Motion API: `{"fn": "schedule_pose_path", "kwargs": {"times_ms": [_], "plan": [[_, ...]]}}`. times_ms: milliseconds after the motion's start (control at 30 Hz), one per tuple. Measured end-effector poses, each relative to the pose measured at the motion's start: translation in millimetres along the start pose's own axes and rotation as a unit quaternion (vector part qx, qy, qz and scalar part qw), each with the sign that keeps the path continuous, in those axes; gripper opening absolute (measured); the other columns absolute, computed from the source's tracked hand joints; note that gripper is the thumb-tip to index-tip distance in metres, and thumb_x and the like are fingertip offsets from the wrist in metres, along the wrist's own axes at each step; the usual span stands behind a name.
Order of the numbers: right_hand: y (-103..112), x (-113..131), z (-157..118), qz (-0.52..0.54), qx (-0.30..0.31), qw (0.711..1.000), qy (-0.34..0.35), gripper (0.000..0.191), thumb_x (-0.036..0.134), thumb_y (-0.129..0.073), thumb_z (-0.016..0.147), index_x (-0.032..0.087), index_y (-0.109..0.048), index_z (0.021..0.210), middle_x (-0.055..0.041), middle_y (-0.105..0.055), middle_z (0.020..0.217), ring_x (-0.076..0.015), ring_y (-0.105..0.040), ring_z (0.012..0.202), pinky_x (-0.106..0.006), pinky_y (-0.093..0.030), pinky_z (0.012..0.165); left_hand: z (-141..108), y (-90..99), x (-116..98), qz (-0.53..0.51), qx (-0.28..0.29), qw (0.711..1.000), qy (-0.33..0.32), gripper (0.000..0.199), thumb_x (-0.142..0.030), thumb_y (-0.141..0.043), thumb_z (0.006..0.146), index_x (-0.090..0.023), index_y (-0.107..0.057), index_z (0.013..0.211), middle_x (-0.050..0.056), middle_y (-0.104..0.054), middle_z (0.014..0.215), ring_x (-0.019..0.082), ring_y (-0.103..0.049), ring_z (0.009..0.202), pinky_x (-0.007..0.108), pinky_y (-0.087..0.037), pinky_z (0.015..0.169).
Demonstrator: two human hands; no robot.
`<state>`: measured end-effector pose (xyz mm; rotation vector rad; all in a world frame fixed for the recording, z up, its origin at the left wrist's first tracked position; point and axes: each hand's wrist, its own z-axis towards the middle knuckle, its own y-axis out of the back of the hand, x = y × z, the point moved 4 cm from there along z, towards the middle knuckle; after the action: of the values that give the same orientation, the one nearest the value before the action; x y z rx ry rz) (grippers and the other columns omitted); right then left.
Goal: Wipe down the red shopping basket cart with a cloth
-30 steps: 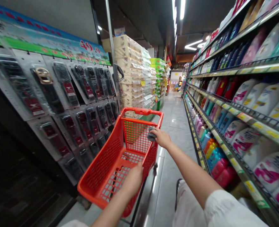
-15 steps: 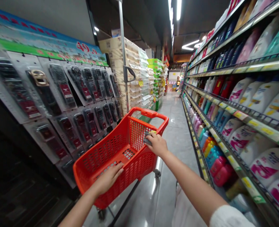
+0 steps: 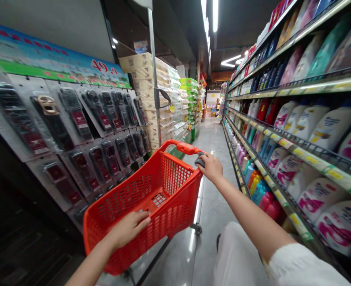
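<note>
A red plastic shopping cart [image 3: 166, 216] with perforated basket walls stands in front of me at an angle. My right hand [image 3: 211, 167] is closed around a grey cloth [image 3: 199, 160], pressing it against the cart's upper right corner by the handle [image 3: 187, 147]. The fingers cover much of the cloth, so its full shape is hidden. On the near rim of the basket lies my left hand [image 3: 129, 228], its fingers stretched out and nothing in them. Inside the basket only the red floor and a grid of openings show.
Packaged belts [image 3: 54, 115] hang on a display at the left. Behind the cart rise a metal pole [image 3: 153, 59] and stacked paper packs [image 3: 145, 87]. Shelves of shampoo bottles [image 3: 327, 129] line the right. A tiled aisle [image 3: 209, 139] runs ahead.
My right hand has moved with the cloth from the basket's inner side up to the corner by the handle. The left hand still rests on the rim. The view has shifted slightly right.
</note>
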<state>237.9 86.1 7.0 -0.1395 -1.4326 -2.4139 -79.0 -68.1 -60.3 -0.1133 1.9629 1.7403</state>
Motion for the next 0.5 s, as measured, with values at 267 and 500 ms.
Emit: {"fn": "schedule_pose_path", "kwargs": {"times_ms": [267,500], "plan": [[18,-20,21,-0.031,0.029,0.999,-0.013,0.041,0.037,-0.054,0.090,0.029,-0.055,0.131,-0.0086,-0.059,0.126,-0.0259,-0.057,0.108,-0.035,-0.045,0.087,67,-11.7,-41,-0.074,0.014,0.996,-0.055,0.047,-0.050,-0.028,0.095,-0.018,-0.062,0.094,0.007,-0.069,0.097,0.020,-0.062,0.090,0.030,-0.045,0.085],[-1,4,72,-0.119,0.167,0.979,-0.019,0.035,0.027,-0.059,0.087,0.022,-0.063,0.121,-0.0148,-0.065,0.119,-0.0300,-0.063,0.108,-0.042,-0.050,0.085,75,-20.2,-25,-0.067,0.017,0.996,-0.059,0.047,-0.050,-0.026,0.096,-0.018,-0.059,0.089,0.007,-0.066,0.091,0.020,-0.061,0.086,0.030,-0.044,0.081]]}}
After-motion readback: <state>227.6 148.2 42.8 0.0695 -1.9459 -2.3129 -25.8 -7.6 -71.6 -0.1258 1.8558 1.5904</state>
